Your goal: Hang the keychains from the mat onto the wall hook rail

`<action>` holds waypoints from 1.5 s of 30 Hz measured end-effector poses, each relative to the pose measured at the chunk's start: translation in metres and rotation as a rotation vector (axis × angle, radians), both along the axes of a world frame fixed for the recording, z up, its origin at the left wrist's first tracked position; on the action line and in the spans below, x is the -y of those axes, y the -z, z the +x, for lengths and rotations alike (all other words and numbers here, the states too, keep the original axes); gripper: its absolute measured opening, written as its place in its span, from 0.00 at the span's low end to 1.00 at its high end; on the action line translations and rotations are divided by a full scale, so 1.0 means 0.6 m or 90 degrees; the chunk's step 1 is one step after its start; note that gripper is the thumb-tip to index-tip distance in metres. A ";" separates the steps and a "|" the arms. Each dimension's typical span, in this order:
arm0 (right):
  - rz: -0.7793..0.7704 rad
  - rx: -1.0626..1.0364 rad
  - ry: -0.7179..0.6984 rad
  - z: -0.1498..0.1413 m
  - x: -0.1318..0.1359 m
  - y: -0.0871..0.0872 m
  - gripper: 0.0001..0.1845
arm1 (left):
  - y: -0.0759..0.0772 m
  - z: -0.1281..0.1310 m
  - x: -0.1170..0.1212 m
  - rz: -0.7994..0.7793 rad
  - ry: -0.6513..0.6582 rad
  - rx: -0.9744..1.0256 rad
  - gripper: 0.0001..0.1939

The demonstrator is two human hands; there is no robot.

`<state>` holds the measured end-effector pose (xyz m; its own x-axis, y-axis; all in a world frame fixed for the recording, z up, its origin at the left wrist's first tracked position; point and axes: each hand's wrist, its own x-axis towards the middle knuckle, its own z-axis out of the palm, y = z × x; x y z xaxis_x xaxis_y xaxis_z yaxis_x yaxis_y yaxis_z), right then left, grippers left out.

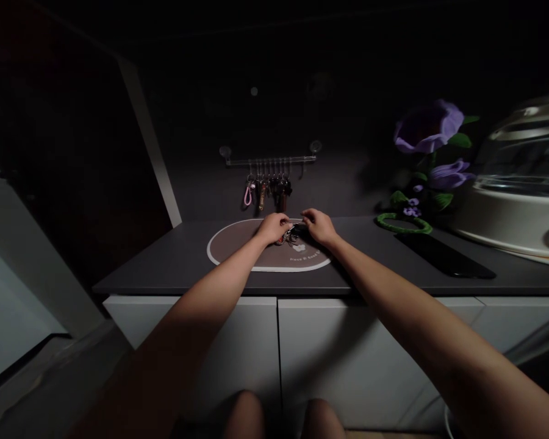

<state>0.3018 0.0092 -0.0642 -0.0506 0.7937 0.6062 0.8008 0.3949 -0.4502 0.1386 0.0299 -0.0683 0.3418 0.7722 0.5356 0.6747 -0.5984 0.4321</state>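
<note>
We log the left hand point(271, 228) pinched on a bunch of keys point(287, 234), right hand point(319, 226) curled over its dark fob point(299, 228), grip unclear; keys sit at twelve o'clock on the oval placemat point(229, 247).

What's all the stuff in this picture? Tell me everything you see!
Wall rail: one, silver, on the dark wall above the counter.
Hanging key rings: several, dark with one pink, on the rail.
Oval mat: one, brown with white edge, on the counter.
Loose keys: one bunch, silver and dark, on the mat.
Fake flowers: two big blooms, purple and green, at the wall on the right.
Green ring: one, green, on the counter.
Black flat pad: one, black, on the counter.
Cooker: one, cream with clear lid, far right.
Counter: one, dark grey, across the view.
Cupboard doors: at least three, white, below the counter.
Left hand: one, bare, at the keys.
Right hand: one, bare, at the keys.
Knees: two, at the bottom.
</note>
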 end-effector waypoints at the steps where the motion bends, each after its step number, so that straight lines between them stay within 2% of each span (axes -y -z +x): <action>1: -0.005 -0.003 0.005 0.000 -0.002 0.001 0.14 | 0.000 0.001 0.001 0.012 0.002 -0.024 0.13; 4: -0.018 -0.014 0.024 0.000 -0.005 0.003 0.14 | 0.000 0.001 0.003 0.013 -0.017 -0.083 0.16; 9: -0.022 -0.017 0.028 -0.001 -0.008 0.004 0.14 | -0.004 0.001 0.011 -0.009 -0.028 -0.118 0.12; 20: -0.013 -0.026 0.023 -0.002 -0.011 0.006 0.13 | -0.011 0.002 0.022 0.093 -0.081 -0.224 0.11; 26: -0.021 -0.018 0.026 -0.005 -0.007 0.002 0.13 | -0.015 0.000 0.026 0.095 -0.114 -0.238 0.12; 39: 0.018 -0.034 -0.003 -0.013 -0.001 -0.003 0.13 | -0.016 -0.011 0.009 0.069 -0.114 -0.086 0.11; 42: 0.039 -0.037 -0.010 -0.015 0.001 -0.005 0.13 | -0.022 -0.014 0.009 0.023 -0.114 0.003 0.11; 45: 0.069 -0.043 -0.012 -0.016 0.005 -0.008 0.14 | -0.026 -0.019 0.015 -0.069 -0.093 0.134 0.13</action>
<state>0.2920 0.0060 -0.0591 -0.0209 0.7230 0.6905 0.7626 0.4582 -0.4567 0.1275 0.0212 -0.0527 0.1120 0.8617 0.4949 0.6395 -0.4437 0.6278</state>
